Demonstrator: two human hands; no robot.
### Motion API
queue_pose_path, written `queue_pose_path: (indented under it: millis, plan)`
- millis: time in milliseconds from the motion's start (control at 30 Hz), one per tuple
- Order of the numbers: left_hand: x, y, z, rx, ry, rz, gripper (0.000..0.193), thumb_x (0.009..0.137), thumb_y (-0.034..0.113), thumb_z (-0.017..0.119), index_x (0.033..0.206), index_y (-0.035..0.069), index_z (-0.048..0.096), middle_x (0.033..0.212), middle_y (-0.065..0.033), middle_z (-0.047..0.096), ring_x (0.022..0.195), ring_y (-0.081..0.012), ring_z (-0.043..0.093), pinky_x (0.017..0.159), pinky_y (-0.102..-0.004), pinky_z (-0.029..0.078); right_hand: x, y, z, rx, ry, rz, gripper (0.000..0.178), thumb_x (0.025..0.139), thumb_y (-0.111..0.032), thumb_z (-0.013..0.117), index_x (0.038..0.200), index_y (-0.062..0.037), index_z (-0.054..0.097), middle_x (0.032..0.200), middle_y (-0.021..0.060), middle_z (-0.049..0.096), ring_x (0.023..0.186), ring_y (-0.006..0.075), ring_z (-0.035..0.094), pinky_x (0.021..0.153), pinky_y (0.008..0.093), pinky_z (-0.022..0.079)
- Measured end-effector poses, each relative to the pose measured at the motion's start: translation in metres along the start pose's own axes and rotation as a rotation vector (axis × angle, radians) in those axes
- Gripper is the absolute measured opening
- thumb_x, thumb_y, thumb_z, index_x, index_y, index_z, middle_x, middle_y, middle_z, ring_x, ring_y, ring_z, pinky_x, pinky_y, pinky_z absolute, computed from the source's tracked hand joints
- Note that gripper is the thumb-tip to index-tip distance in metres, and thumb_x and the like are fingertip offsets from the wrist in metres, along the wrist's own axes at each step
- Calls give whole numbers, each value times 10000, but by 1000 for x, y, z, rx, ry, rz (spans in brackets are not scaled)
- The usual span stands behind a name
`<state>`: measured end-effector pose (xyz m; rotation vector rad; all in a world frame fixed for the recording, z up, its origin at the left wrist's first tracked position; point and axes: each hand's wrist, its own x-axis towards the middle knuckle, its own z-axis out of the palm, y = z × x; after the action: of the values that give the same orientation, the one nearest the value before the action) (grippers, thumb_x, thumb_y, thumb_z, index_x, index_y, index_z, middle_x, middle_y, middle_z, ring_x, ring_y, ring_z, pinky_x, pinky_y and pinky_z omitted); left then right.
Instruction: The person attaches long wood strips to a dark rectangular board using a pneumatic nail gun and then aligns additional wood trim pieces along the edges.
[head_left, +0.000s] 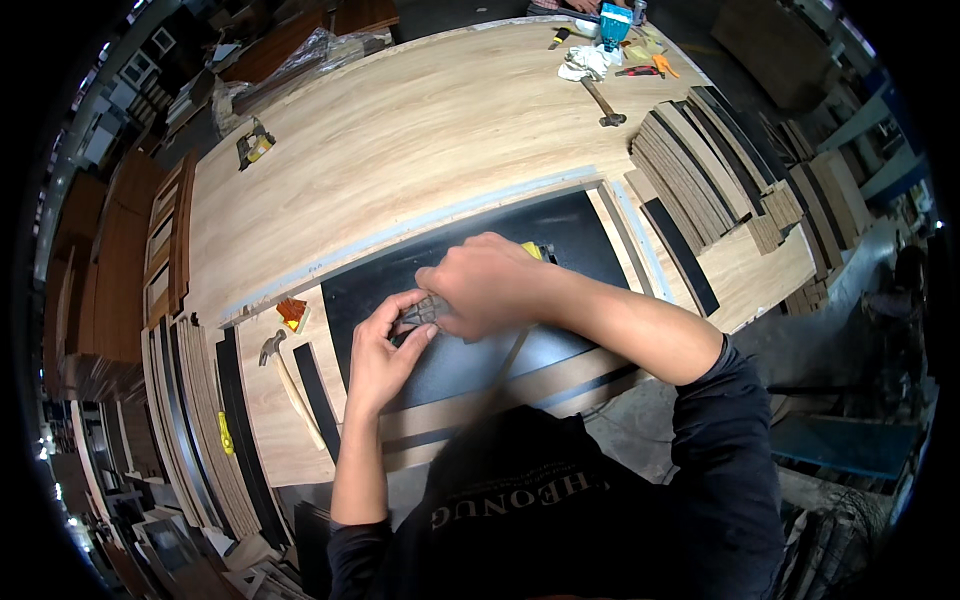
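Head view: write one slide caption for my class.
Both hands meet at a small grey object above a black panel on a pale worktable.

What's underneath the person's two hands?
The black panel shows below the left hand, which holds a small grey object, and the right hand. Whatever the hands cover there cannot be seen.

Panel on the table, near side!
Hammer to its left, strips stacked right, and there, far back, another hammer before a cloth.
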<state>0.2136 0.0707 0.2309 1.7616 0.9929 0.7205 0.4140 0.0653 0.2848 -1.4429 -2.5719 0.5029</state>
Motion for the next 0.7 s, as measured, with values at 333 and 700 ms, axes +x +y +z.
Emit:
queue_pose_path:
  millis: [333, 700]
  plan:
    - [-19, -15, 12, -325, 130, -66, 318, 832, -39, 628, 1146, -21, 581, 1012, -69, 644, 861, -79, 618, 751, -208, 484, 7, -6, -1, -40, -78, -3, 285, 734, -269, 655, 909, -46, 631, 744, 153, 670, 759, 326, 666, 724, 407, 520]
    - [-11, -13, 11, -296, 43, -27, 319, 829, 10, 647, 1145, 0, 602, 1047, -81, 652, 894, -109, 623, 793, -243, 493, -11, -2, -12, 65, -112, 99, 294, 748, -297, 678, 938, -77, 635, 807, 120, 684, 824, 300, 666, 743, 400, 515]
